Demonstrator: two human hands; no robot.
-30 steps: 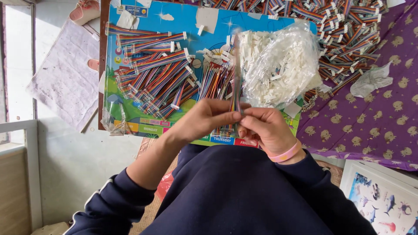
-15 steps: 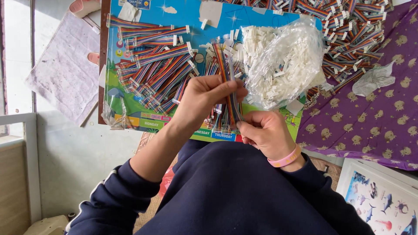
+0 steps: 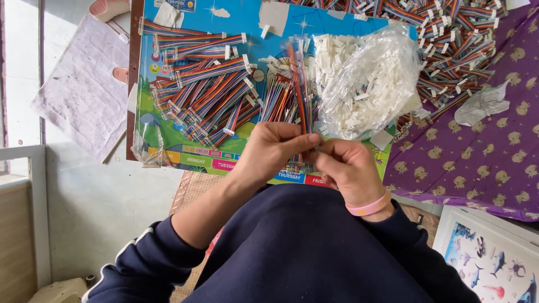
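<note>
Fingers (image 3: pixel 307 139) of both hands pinch ribbon cable (image 3: pixel 299 84).

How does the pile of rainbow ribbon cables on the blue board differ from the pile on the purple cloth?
The rainbow ribbon cables on the blue printed board lie in loose, fanned bundles near the left hand. The rainbow ribbon cables on the purple patterned cloth form one denser heap, farther away, partly behind the clear plastic bag of white connectors. Both have white end plugs.
</note>
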